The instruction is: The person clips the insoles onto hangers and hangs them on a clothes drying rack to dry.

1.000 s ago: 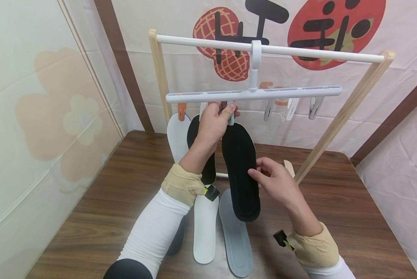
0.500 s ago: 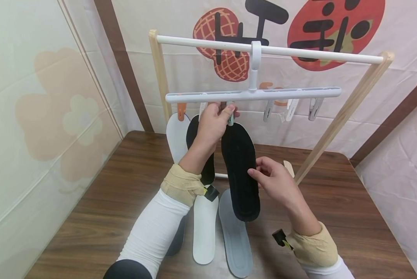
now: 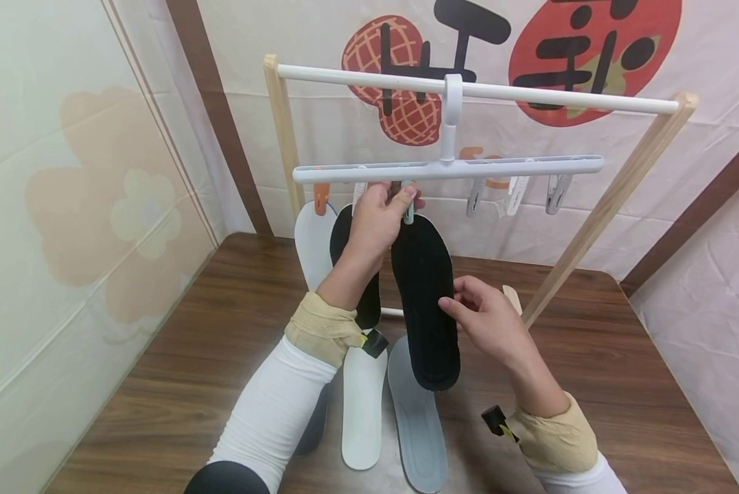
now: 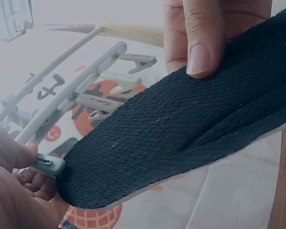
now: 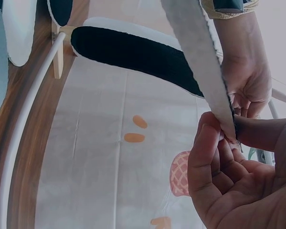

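Note:
My left hand (image 3: 375, 223) pinches a pale green clip (image 3: 409, 214) that hangs under the light grey clip hanger (image 3: 517, 166). A black insole (image 3: 427, 302) hangs upright below, its rounded top end right at the clip's tip; in the left wrist view that insole (image 4: 181, 119) meets the clip (image 4: 52, 165). With thumb and fingers, my right hand (image 3: 489, 319) pinches the insole's right edge about midway down. Its pale underside (image 5: 195, 52) shows in the right wrist view. Behind my left forearm, another black insole (image 3: 369, 302) hangs, partly hidden.
A white insole (image 3: 315, 240) hangs from an orange clip (image 3: 322, 199). Several grey and white clips (image 3: 515, 195) hang at the right. The hanger hooks over a white rod (image 3: 560, 99) on wooden posts. A white insole (image 3: 363, 412) and grey insoles (image 3: 421, 439) lie on the wooden table (image 3: 171, 384).
The black insole has risen very slightly toward the green clip. Both hands keep their holds, almost in the same place.

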`<state>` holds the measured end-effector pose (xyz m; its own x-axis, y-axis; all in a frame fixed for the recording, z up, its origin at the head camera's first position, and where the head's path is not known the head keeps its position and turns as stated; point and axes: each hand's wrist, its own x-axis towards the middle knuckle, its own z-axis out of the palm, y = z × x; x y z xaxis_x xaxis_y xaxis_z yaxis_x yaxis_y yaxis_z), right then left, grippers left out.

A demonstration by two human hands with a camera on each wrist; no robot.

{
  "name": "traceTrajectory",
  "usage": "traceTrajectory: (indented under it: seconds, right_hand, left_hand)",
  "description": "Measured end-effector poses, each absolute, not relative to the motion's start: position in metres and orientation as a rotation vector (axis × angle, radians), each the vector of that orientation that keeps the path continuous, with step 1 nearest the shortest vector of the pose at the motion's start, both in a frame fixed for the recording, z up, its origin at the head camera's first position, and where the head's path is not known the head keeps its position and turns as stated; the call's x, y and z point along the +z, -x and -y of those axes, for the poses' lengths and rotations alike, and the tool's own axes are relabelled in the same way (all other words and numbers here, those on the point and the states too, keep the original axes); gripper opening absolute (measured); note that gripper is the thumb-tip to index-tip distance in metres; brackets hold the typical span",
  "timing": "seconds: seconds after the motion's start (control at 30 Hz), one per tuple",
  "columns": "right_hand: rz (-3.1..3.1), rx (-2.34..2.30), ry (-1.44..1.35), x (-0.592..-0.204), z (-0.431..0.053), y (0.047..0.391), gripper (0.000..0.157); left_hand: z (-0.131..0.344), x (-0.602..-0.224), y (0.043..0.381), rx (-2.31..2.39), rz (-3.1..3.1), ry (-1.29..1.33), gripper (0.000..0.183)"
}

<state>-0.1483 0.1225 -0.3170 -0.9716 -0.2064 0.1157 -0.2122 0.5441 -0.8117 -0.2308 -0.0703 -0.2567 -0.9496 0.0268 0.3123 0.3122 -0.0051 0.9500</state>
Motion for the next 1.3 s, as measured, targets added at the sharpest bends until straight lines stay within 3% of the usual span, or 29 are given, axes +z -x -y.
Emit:
traceTrajectory:
  seconds: [1.3]
  right_hand:
    - [2.755, 1.528, -0.346, -0.3143, -0.1157, 0.1544, 0.02]
  left_hand:
    - [0.074, -0.2574, 0.2295, -2.051, 2.115, 0.362, 0.031]
